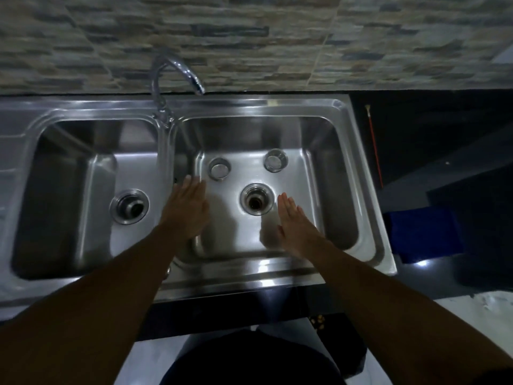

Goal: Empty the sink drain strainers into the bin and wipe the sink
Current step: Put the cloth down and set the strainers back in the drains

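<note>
The first strainer (219, 168) and the second strainer (275, 160) sit side by side, a little apart, on the floor of the right bowl (327, 151) of the steel sink (249, 276). That is in the middle of the frame. Both stand close to the bowl's back wall. Just below them, and between them, is the drain hole (257, 199), open and dark.

Our left hand (188, 207) is flat with straight fingers and holds nothing. It is over the left edge of this bowl, by the ridge between the two bowls, just below the first strainer. Our right hand (294, 220) is flat too, with its fingers straight and together. It holds nothing and is just right of the drain hole. We cannot tell if either hand touches the steel. Between our hands there is bare, shiny floor around the hole.

The left bowl (63, 190) fills the left of the frame and has its own drain (129, 207). The tap (177, 70) rises from the back rim between the bowls and bends to the right. Behind it is a stone wall (249, 37).

Right of the sink is a dark counter (416, 120). A blue cloth (424, 232) lies there, near the sink's right rim. A thin red stick (373, 145) lies near the sink's upper right corner.
</note>
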`<state>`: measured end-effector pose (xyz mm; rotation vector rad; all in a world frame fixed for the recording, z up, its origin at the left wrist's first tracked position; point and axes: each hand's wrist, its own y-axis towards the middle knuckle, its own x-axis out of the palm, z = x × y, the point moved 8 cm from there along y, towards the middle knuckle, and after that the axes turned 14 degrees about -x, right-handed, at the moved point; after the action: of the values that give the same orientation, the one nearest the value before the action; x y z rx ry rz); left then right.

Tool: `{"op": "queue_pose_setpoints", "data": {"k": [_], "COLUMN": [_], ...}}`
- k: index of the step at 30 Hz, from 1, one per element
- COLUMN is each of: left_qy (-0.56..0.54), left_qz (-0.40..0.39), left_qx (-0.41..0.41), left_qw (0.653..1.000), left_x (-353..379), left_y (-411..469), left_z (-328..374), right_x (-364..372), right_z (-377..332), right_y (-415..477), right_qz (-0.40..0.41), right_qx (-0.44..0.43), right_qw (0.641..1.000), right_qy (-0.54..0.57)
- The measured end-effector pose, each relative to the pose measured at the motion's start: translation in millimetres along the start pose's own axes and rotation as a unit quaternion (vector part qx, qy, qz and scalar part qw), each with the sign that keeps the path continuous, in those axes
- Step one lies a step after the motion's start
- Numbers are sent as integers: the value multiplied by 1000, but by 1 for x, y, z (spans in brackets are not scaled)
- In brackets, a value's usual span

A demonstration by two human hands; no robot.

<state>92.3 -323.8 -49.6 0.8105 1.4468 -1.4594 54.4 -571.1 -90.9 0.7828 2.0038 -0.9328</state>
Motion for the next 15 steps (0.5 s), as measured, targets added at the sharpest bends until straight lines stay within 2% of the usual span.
{"op": "queue_pose_setpoints", "data": {"k": [5, 12, 15], "left_qy": [-69, -84, -99], "left_qz": [36, 143, 163], "left_qx": [-22, -13, -18], "left_qw": [997, 986, 982], "left_x": [-7, -6, -6], "left_y": [26, 36, 39], "left_z": [-44, -44, -45], "right_x": [6, -8, -13], "right_z": [-1, 29, 50], "right_y": [37, 91, 117], "right_qz": [-6, -6, 7], "right_qx": [0, -5, 0], "right_qw": [1000, 999, 999], "right_qy": [-15, -35, -53]}}
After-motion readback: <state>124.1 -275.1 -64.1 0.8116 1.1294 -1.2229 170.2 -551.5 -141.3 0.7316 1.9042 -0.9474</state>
